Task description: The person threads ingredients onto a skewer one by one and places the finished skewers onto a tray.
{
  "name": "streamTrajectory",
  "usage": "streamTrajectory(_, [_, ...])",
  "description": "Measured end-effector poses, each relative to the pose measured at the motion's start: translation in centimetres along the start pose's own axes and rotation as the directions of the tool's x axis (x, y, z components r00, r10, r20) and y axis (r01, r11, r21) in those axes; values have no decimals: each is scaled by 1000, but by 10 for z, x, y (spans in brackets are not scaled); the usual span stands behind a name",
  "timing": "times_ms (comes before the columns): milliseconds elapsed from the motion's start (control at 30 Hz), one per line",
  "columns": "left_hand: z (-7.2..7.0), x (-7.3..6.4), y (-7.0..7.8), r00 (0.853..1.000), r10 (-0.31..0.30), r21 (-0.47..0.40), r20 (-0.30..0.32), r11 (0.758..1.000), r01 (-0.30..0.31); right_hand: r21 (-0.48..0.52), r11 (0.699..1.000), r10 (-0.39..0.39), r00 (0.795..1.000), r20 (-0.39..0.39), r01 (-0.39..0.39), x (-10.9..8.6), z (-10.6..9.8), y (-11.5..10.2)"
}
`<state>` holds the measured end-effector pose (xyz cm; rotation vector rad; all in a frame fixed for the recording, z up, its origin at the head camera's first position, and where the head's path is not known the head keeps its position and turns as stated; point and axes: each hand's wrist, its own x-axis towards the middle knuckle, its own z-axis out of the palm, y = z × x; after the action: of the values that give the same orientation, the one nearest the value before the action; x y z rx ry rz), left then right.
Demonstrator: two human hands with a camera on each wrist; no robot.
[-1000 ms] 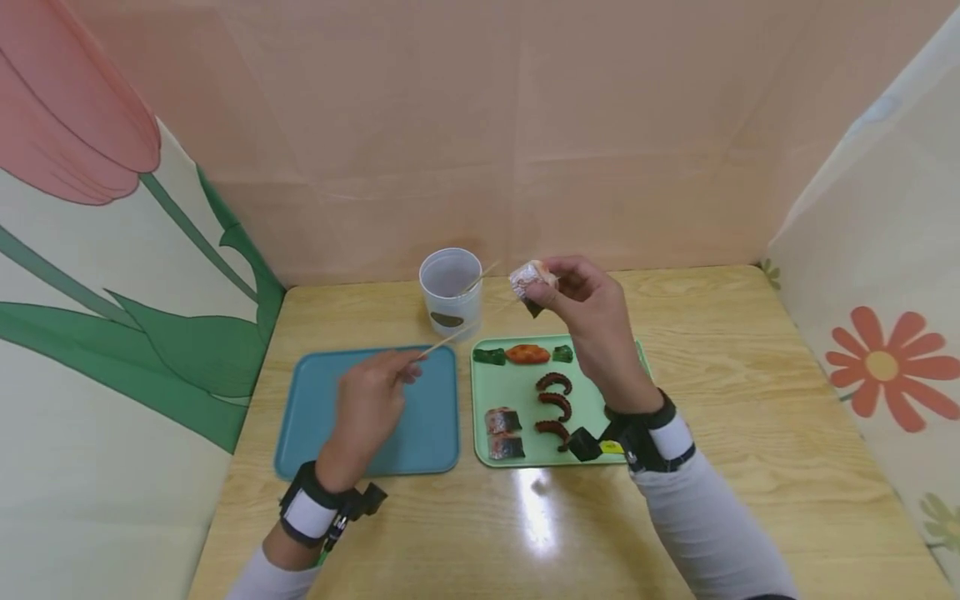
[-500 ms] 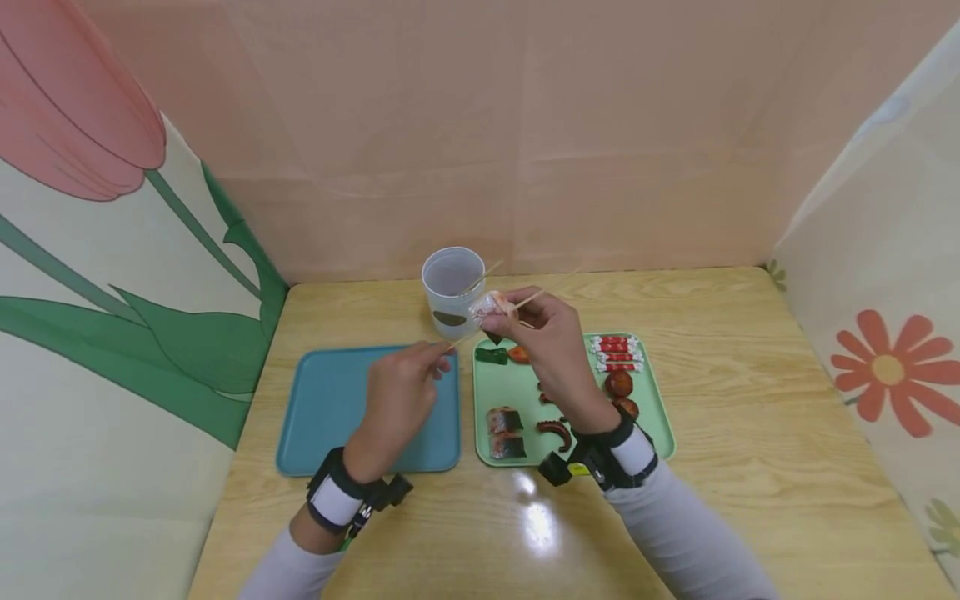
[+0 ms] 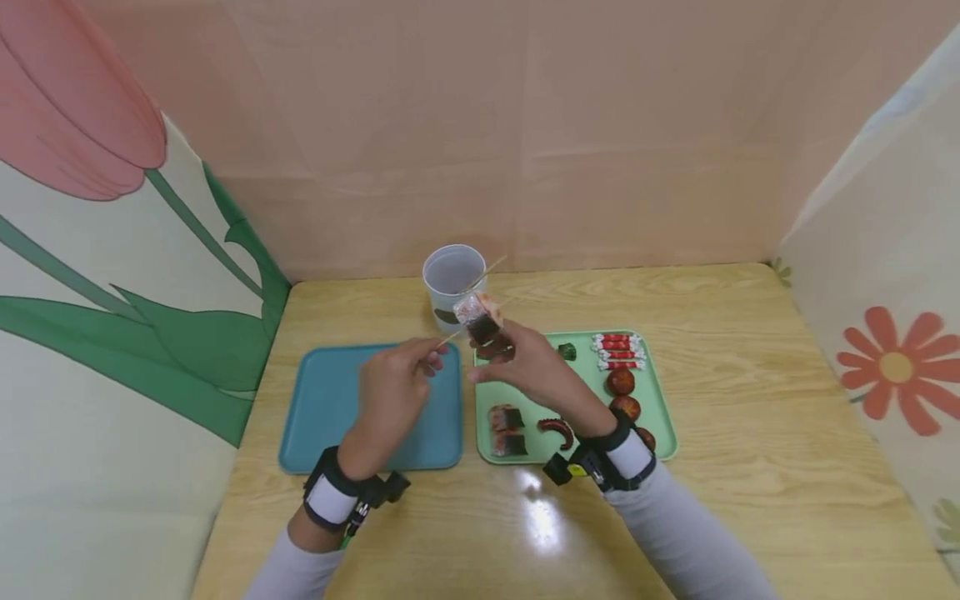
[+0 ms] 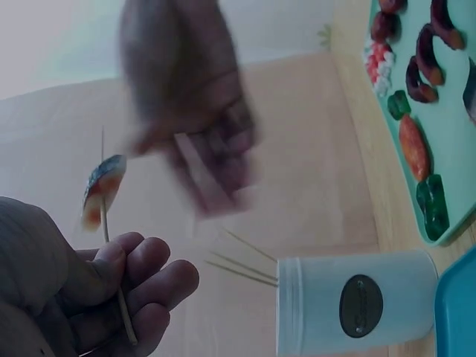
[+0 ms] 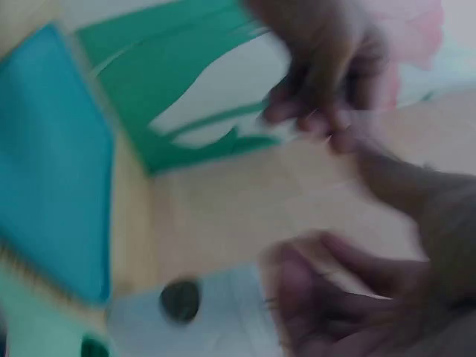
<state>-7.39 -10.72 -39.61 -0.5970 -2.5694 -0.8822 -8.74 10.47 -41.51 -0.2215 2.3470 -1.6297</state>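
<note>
My left hand (image 3: pixel 393 396) pinches a thin wooden skewer (image 4: pixel 123 309) between thumb and fingers. Threaded on that skewer is a fish piece (image 3: pixel 477 317), pale and orange with dark skin, and the tip sticks out beyond it in the left wrist view. My right hand (image 3: pixel 536 367) is just beside the fish piece, its thumb spread from the fingers. In the left wrist view it is blurred, apart from the piece, and grips nothing. Below it, the light green tray (image 3: pixel 491 387) carries two more fish pieces (image 3: pixel 508 431) and a curved brown tentacle (image 3: pixel 556 432).
A blue tray (image 3: pixel 322 408) lies left of the green one. Behind them stands a white cup (image 3: pixel 442 302) with several sticks (image 4: pixel 242 268) in it. Red-and-white rolls (image 3: pixel 618 352) and round brown balls (image 3: pixel 621 383) line the green tray's right side. Fabric walls enclose the table.
My right hand brought the fish piece left onto the skewer, then let go and drew slightly back. My left hand moved right and up with the skewer.
</note>
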Motion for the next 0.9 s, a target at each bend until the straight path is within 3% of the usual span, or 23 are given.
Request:
streamTrajectory(67, [-3, -1, -4, 1000, -13, -7, -21, 1000, 13, -247, 968, -15, 995, 95, 39, 6, 7, 17])
streamTrajectory(167, [-7, -4, -8, 999, -23, -11, -34, 1000, 23, -550, 831, 0, 988, 156, 87, 11, 19, 42])
streamTrajectory(267, [-9, -6, -11, 999, -30, -2, -31, 1000, 30, -725, 684, 46, 986, 158, 84, 14, 32, 66])
streamTrajectory(333, [-10, -8, -13, 999, -35, 10, -28, 999, 35, -785, 614, 62, 986, 152, 82, 13, 39, 80])
streamTrajectory(367, [-11, -9, -13, 999, -37, 15, -27, 999, 38, -801, 593, 65, 987, 144, 77, 13, 42, 86])
streamTrajectory(433, [-12, -11, -14, 999, -43, 13, -27, 999, 43, -816, 572, 45, 990, 132, 83, 12, 47, 95])
streamTrajectory(700, [-15, -12, -15, 997, -73, -15, -17, 997, 72, -820, 566, 0, 994, 105, 86, 8, 49, 102])
streamTrajectory(900, [-16, -12, -14, 997, -81, -11, -19, 997, 81, -778, 621, 11, 992, 128, 93, 5, 46, 102])
